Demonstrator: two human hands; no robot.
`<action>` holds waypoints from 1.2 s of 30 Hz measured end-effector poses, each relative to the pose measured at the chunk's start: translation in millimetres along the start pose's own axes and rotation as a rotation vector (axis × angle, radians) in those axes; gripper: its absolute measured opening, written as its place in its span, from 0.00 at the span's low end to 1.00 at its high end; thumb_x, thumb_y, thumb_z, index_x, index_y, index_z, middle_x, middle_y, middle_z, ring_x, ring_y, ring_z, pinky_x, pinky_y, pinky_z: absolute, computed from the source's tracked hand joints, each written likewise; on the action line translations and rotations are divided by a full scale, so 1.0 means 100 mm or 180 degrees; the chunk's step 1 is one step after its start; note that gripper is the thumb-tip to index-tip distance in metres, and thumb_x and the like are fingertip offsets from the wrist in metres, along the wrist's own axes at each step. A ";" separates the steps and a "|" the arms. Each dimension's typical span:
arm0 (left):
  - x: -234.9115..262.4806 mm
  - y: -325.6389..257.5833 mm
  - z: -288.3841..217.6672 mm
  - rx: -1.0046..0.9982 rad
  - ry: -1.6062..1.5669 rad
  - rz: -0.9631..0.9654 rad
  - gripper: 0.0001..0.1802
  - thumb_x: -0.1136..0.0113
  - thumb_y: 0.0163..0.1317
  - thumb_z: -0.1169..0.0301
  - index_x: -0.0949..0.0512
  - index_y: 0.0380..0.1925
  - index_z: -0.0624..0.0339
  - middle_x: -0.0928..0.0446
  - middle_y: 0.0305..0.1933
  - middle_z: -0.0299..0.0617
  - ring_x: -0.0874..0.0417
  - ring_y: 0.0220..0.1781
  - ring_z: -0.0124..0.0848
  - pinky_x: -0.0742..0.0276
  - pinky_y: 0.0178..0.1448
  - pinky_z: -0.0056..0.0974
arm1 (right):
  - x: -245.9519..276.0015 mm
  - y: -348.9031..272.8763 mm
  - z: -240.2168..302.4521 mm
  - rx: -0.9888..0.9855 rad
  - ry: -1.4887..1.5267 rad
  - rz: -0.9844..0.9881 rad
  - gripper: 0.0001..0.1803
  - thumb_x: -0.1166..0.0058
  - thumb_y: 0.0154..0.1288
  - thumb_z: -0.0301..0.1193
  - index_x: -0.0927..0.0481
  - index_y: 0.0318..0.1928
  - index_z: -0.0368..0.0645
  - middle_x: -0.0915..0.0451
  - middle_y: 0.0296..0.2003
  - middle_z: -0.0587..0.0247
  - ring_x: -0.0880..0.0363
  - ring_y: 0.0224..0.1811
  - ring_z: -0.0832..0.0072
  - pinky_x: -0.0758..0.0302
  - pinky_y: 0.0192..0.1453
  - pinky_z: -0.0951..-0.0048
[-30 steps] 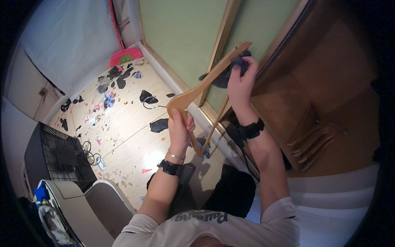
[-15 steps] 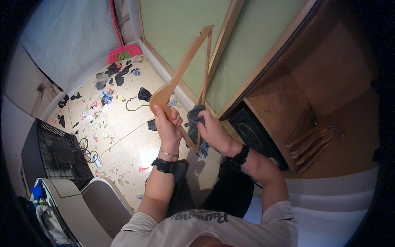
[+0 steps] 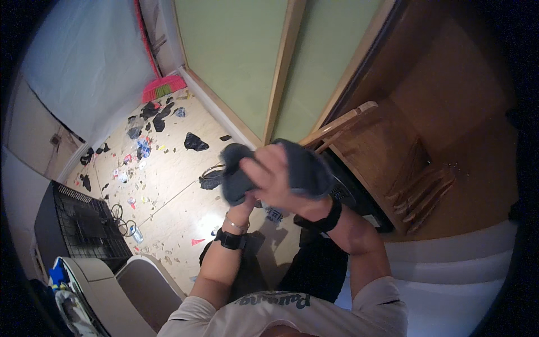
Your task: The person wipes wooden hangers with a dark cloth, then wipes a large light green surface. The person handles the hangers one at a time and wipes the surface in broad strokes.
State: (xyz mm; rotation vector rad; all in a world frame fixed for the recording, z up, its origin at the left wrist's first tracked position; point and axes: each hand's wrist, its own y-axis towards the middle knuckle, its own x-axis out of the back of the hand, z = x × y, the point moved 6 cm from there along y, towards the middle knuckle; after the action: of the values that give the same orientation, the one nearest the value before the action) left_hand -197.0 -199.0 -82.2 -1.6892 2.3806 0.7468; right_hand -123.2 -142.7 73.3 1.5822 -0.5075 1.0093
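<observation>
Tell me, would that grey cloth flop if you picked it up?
Probably floppy: the grey cloth bunches and drapes over the right hand. It looks light, since it sags softly around the fingers. Unlikely to slip, being fabric.

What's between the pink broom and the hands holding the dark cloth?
In the head view, the littered floor: dark scraps, one black scrap midway between the pink broom and the dark cloth.

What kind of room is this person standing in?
Probably a messy room at home, by a wardrobe: wooden hangers lie in the wooden cabinet, scraps litter the floor, and a pink broom leans in the corner.
</observation>
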 end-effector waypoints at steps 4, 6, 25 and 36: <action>-0.27 -0.10 -0.07 0.0409 -0.0219 0.0917 0.25 0.49 0.65 0.50 0.23 0.28 0.65 0.29 0.23 0.31 0.32 0.23 0.18 0.38 0.25 0.25 | 0.15 -0.58 -0.58 -0.0506 -0.0181 -0.0509 0.26 0.38 0.38 0.33 0.25 0.43 0.39 0.27 0.35 0.53 0.30 0.40 0.55 0.35 0.51 0.54; -0.40 -0.16 -0.10 0.0357 0.0084 0.1308 0.25 0.49 0.65 0.51 0.24 0.32 0.66 0.28 0.24 0.32 0.32 0.24 0.19 0.36 0.26 0.26 | 0.33 -0.84 -0.79 -0.0607 -0.0494 -0.0874 0.20 0.42 0.44 0.37 0.24 0.38 0.39 0.26 0.34 0.53 0.30 0.39 0.55 0.36 0.51 0.54; -1.56 -0.70 0.23 0.1065 0.1440 0.3070 0.11 0.57 0.70 0.66 0.31 0.40 0.63 0.21 0.32 0.40 0.24 0.28 0.23 0.26 0.32 0.31 | 1.32 -2.68 -1.36 -0.2783 -0.0572 -0.2952 0.14 0.56 0.59 0.29 0.29 0.43 0.32 0.28 0.38 0.43 0.31 0.42 0.45 0.32 0.47 0.55; -3.29 -0.79 0.52 -0.0503 0.2536 0.3377 0.13 0.53 0.66 0.65 0.36 0.37 0.66 0.25 0.30 0.63 0.23 0.33 0.61 0.28 0.35 0.56 | 0.88 -3.39 -1.04 -0.3615 0.0265 -0.3483 0.13 0.63 0.66 0.27 0.29 0.46 0.36 0.25 0.35 0.56 0.28 0.35 0.66 0.29 0.44 0.65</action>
State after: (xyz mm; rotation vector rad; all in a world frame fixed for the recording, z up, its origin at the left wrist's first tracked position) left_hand -13.3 85.0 -27.9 -0.6400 3.9061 0.3336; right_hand 151.5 64.3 -48.6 0.5589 -0.0385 -0.1222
